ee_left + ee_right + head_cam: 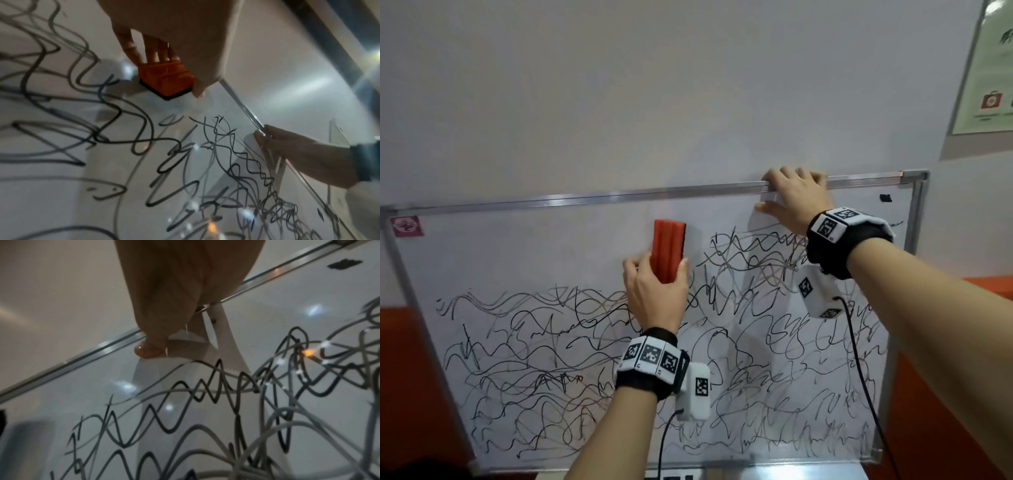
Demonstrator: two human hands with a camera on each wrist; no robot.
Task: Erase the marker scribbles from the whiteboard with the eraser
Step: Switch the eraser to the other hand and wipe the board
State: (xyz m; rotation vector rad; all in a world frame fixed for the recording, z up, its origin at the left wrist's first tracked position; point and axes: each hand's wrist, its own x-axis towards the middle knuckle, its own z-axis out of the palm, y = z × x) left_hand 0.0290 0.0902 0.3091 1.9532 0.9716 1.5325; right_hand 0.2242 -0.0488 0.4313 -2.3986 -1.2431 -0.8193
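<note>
The red plastic block eraser with a black felt pad (668,249) is shown held upright, pad against the white aluminium-framed whiteboard (517,246), in a bare band above the black marker scribbles (585,359). It is gripped at its lower end by the left hand (654,294), with the thumb on the right side and the fingers curled round the left side; in the left wrist view the eraser (167,81) is seen pinched between the fingers (131,48) and the thumb. The top rail of the frame (619,198) is grasped near the upper right by the right hand (796,198), the fingers hooked over the rail and the thumb laid flat on the board face below it. Scribbles are seen across the lower board and below the right hand. Marker-tagged wristbands (652,359) are worn on both wrists. A green framed poster (986,68) is seen on the wall at upper right.
</note>
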